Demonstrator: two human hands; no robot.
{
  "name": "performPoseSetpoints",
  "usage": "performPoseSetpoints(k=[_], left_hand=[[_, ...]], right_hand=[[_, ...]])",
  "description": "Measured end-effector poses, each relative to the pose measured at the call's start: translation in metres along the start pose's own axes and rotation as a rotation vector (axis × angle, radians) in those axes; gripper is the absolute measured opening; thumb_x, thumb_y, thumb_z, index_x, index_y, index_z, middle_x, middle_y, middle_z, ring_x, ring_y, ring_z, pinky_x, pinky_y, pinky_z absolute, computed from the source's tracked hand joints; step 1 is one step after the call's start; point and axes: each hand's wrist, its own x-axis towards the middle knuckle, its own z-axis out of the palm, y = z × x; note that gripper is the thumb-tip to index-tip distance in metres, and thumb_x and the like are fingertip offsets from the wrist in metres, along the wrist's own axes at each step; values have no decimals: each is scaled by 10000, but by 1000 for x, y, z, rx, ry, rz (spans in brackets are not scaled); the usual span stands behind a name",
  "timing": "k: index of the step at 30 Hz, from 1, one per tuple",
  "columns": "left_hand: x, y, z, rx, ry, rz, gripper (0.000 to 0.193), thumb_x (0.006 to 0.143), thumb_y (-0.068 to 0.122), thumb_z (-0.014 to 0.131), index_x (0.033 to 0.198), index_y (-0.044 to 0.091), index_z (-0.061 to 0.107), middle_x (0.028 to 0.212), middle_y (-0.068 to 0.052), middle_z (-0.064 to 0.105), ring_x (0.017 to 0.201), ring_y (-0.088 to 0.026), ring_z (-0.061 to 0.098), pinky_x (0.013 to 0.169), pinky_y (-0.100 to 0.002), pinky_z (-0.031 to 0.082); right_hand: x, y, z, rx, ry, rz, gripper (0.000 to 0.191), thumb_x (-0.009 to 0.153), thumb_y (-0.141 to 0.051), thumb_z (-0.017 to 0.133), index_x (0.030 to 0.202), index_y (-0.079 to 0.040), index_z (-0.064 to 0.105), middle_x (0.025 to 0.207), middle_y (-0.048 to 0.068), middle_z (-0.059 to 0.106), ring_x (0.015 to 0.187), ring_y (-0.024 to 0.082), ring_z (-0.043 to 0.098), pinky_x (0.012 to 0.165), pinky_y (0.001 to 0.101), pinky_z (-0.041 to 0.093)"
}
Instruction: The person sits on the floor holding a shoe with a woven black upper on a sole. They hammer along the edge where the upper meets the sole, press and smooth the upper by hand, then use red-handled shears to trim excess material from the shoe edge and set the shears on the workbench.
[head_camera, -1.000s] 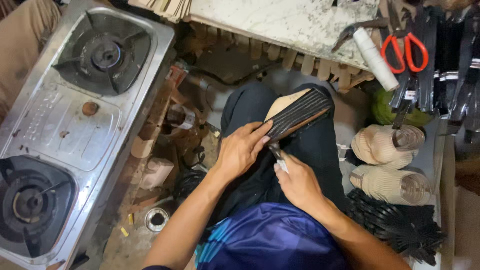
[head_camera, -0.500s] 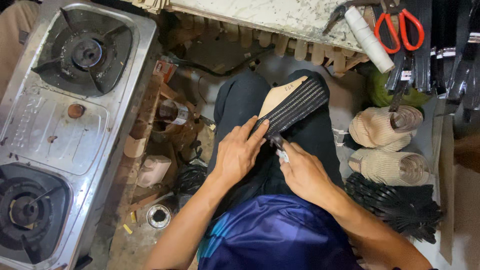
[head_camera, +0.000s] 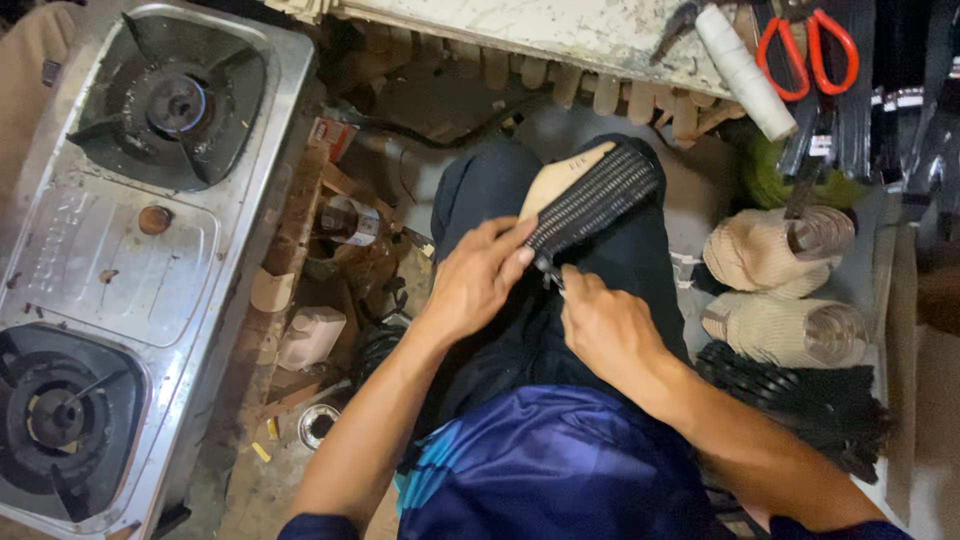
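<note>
A black ribbed strap (head_camera: 592, 203) on a tan sole-shaped piece (head_camera: 560, 180) is laid across the lap, over dark trousers. Its near end is pinched by the left hand (head_camera: 478, 280), fingers curled shut on it. The right hand (head_camera: 605, 325) is closed around a small tool, too hidden to make out, right at the strap's end. A two-burner steel gas stove (head_camera: 130, 260) is seen off to the left. Red-handled scissors (head_camera: 808, 45) and a white spool (head_camera: 745, 70) are parked on the counter (head_camera: 560, 30) up top.

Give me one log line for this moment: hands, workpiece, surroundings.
left hand: steadies black ribbed strap on knee | right hand: pinches strap's near end | left: gas stove | right: red-handled scissors
</note>
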Motion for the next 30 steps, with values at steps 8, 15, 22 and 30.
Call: performPoseSetpoints(k=[8,15,22,30], left_hand=[[-2,-6,14,221,57,71,459,1000,216,657,1447,143,583,1296,-192,642,1007,-393,667,841,-470,557],[-11,2,21,324,50,127,534,952,181,683,1464,117,547,1384,-237,614,923,-355,660,757,-462,536],[-9,7,17,317,40,117,525,950,188,690,1457,126,573,1415,-240,595,973,-354,672,760,-454,530],[12,-14,-2,107,-32,41,473,975,194,660,1442,167,585,1400,-194,623,1102,-396,676,885,-462,564]], right_hand=[[-2,5,20,547,40,143,357,918,-154,594,1246,-26,650,880,192,743,702,326,740,674,436,581],[-1,24,14,779,14,-12,313,941,-108,545,1210,25,634,987,141,765,878,258,772,774,385,575],[-6,16,-22,307,88,-142,512,844,-78,603,1339,38,541,960,245,654,787,452,667,675,522,530],[20,19,4,305,260,-164,369,934,-116,620,1286,-6,601,942,216,693,777,432,681,667,496,551]])
